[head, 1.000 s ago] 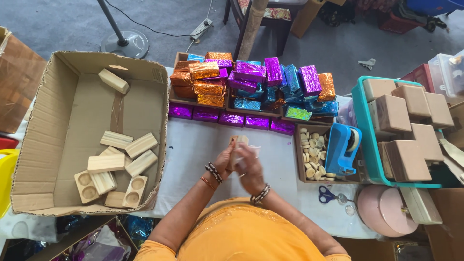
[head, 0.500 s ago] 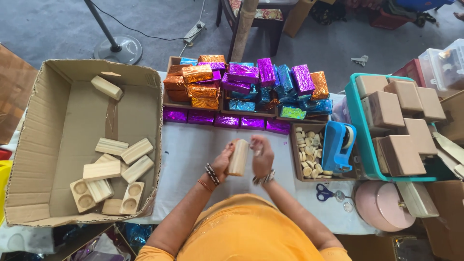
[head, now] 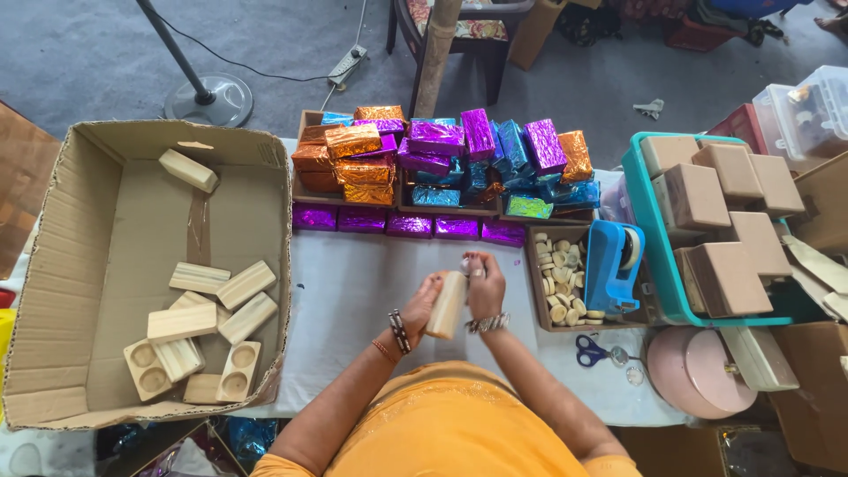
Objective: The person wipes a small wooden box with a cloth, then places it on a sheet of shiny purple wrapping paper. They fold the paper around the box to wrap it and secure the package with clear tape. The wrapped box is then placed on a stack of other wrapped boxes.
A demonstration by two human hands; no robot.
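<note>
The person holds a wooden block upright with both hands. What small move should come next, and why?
Probably lower the wooden block flat onto the white table. The left hand grips its side while the right hand pinches at its top end, so it stands in the air, unsupported from below, above a bare patch of table.

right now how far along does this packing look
Done: many foil-wrapped boxes in purple, orange and blue are stacked at the back of the table. In hand: the left hand and right hand hold one bare wooden block. Left: about ten unwrapped wooden blocks lie in the cardboard box.
</note>
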